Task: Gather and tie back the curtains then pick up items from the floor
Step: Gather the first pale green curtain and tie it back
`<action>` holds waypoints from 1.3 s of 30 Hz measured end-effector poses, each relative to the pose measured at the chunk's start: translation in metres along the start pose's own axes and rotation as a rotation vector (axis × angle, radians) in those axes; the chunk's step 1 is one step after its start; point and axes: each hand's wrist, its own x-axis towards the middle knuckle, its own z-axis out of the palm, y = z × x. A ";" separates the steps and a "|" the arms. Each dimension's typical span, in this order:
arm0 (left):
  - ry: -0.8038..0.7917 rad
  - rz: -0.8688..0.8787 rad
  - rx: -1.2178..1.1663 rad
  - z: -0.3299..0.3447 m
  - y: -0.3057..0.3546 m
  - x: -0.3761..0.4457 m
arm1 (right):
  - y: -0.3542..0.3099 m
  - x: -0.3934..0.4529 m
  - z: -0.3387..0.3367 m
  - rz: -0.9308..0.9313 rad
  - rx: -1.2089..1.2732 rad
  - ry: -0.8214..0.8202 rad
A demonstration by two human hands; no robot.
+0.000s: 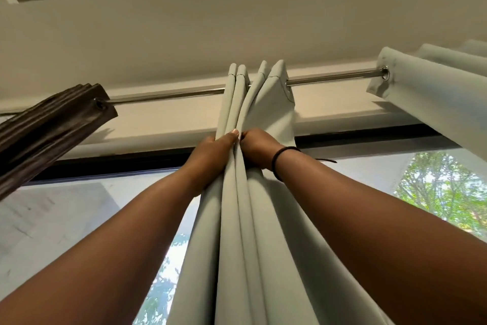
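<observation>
Window glass and a pale wall back both hands, the left hand [214, 148] and right hand [254, 149], fingers [232, 137] clenched round the bunched pale grey-green fabric curtain [245, 219] just below the shiny metal rod [329, 78]; gathering seems underway, tying next, dark brown pleated curtain [52, 124] well left.

Pale grey-green plain curtain [245, 219], dark brown ribbed curtain [50, 124], silver rod [168, 95], black wristband [279, 161]
</observation>
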 end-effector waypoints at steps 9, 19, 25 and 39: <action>-0.045 -0.053 -0.122 0.055 -0.005 -0.014 | 0.059 -0.043 -0.026 0.086 0.087 0.051; -0.093 -0.081 0.012 0.157 0.006 -0.027 | 0.129 -0.096 -0.069 0.135 0.230 0.136; -0.023 -0.064 0.022 0.205 0.021 -0.021 | 0.166 -0.111 -0.098 0.156 0.293 0.166; -0.094 -0.073 0.180 0.226 0.033 -0.038 | 0.185 -0.121 -0.105 0.121 0.271 0.153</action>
